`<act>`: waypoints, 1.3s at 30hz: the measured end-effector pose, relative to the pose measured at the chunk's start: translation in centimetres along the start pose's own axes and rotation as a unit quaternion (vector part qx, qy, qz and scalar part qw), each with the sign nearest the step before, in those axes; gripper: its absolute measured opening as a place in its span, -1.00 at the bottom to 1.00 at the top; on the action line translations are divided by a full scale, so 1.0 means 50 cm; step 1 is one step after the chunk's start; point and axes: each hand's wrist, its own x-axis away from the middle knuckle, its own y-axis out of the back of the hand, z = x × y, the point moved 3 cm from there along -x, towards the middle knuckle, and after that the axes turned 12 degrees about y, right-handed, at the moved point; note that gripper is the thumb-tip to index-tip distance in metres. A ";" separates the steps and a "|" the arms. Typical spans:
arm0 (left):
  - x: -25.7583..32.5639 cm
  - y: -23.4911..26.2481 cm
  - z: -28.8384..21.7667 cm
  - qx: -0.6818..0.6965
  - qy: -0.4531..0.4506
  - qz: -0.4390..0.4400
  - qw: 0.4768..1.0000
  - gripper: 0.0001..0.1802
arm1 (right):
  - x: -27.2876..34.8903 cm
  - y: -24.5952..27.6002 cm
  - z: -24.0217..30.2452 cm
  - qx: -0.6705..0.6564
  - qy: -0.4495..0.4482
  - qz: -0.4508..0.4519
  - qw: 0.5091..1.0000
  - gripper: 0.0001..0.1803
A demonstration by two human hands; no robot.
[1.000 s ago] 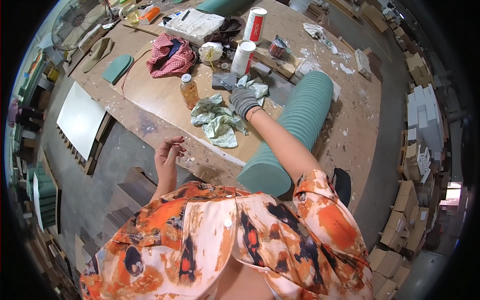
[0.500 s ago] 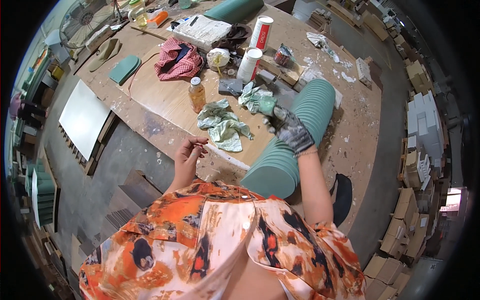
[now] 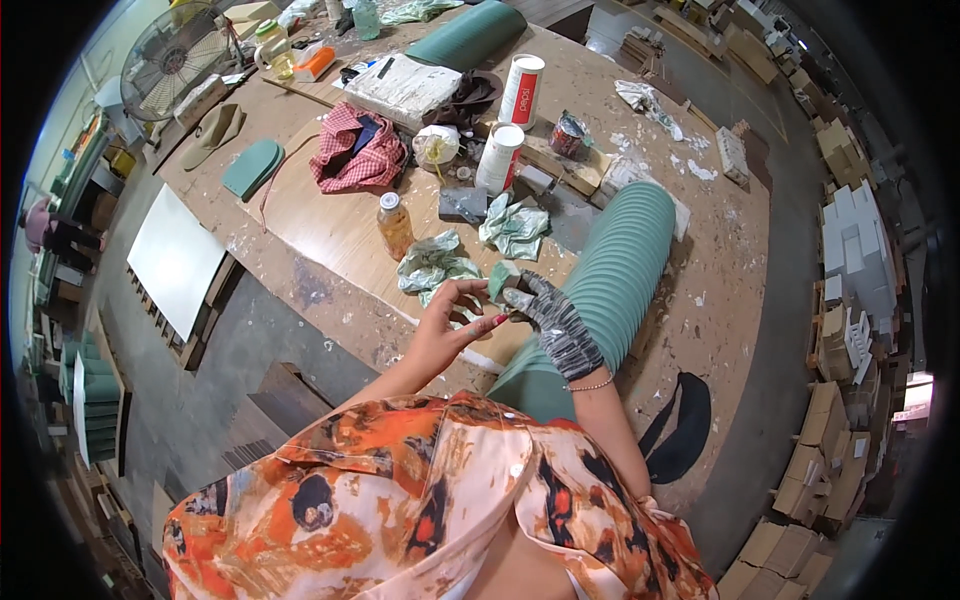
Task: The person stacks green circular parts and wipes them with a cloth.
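The green block [image 3: 502, 280] is up in front of the body, between the two hands and just above the near rag [image 3: 432, 262] as the camera sees it. The gloved right hand [image 3: 552, 322] grasps it in its fingertips. The bare left hand [image 3: 445, 325] has its fingers bent and spread toward the block's left side (whether they press on it, I cannot tell).

A slip looks the likeliest trouble: the block is small, the hold is only at the fingertips, and a loose pinch could drop it on the table [image 3: 715, 300] or the rag. The bottle [image 3: 394, 228] stands beyond the left hand, and a wide sweep that way might tip it.

The block seems to tilt, a pale face turned upward; it is too small and covered to read its long axis. The ribbed roll [image 3: 625, 250], beside the right hand, lies lengthwise from near the shirt [image 3: 400, 480] away and rightward.
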 end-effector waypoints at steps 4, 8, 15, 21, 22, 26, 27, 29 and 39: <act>-0.034 0.022 0.045 0.023 -0.001 -0.039 0.999 -0.57 | -0.013 -0.022 0.019 -0.061 -0.037 0.039 0.997 -0.65; -0.071 0.039 0.038 0.094 -0.032 -0.061 0.993 -0.60 | -0.095 0.036 0.037 0.063 0.044 0.131 0.988 -0.54; -0.133 0.099 -0.082 0.023 -0.058 0.004 0.998 -0.54 | -0.376 0.231 0.221 0.260 0.170 -0.031 0.950 -0.63; -0.354 0.205 -0.280 -0.158 -0.163 -0.026 0.974 -0.58 | -0.523 0.400 0.186 0.290 0.138 -0.153 0.935 -0.67; -0.402 0.209 -0.306 -0.150 -0.206 -0.007 0.967 -0.59 | -0.535 0.415 0.172 0.343 0.191 -0.133 0.910 -0.68; -0.602 0.183 -0.361 -0.231 -0.341 -0.044 0.910 -0.55 | -0.569 0.399 0.125 0.607 0.166 -0.142 0.764 -0.63; -0.652 0.148 -0.363 -0.187 -0.208 0.023 0.960 -0.53 | -0.567 0.409 0.123 0.609 0.159 -0.148 0.763 -0.63; -0.753 0.117 -0.350 -0.190 -0.250 0.004 0.949 -0.61 | -0.587 0.402 0.125 0.660 0.133 -0.178 0.717 -0.62; -0.917 0.035 -0.242 -0.324 -0.349 -0.103 0.873 -0.60 | -0.611 0.401 0.147 0.577 0.151 -0.172 0.784 -0.62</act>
